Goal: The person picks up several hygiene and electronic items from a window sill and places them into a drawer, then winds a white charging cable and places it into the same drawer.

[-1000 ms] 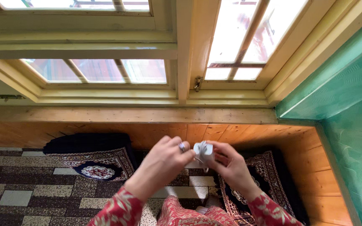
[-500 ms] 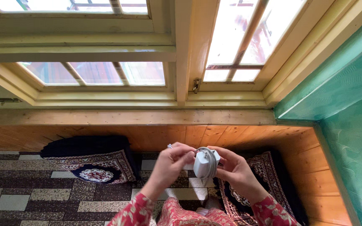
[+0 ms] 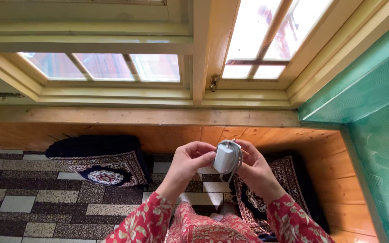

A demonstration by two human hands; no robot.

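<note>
**Both hands on a white power adapter above the carpet**

We see a white power adapter (image 3: 224,157) held up in the air between two hands, just in front of the wooden wall panel (image 3: 167,135) below the window sill (image 3: 136,116). A white cable (image 3: 237,158) is wound around the adapter's right side. The left hand (image 3: 190,161) has its fingers curled together, with the fingertips pressed against the adapter's left face. The right hand (image 3: 255,167) cups the adapter from behind and from the right, its fingers closed on the block and the cable loops. Both wrists come out of red floral sleeves (image 3: 147,225).

Below the hands lies a patterned carpet (image 3: 37,198) of brown and pale squares. On it, near the wall panel, a dark cushion (image 3: 100,157) sits to the left of the hands, well apart from them. A green wall (image 3: 374,135) rises at the right.
</note>
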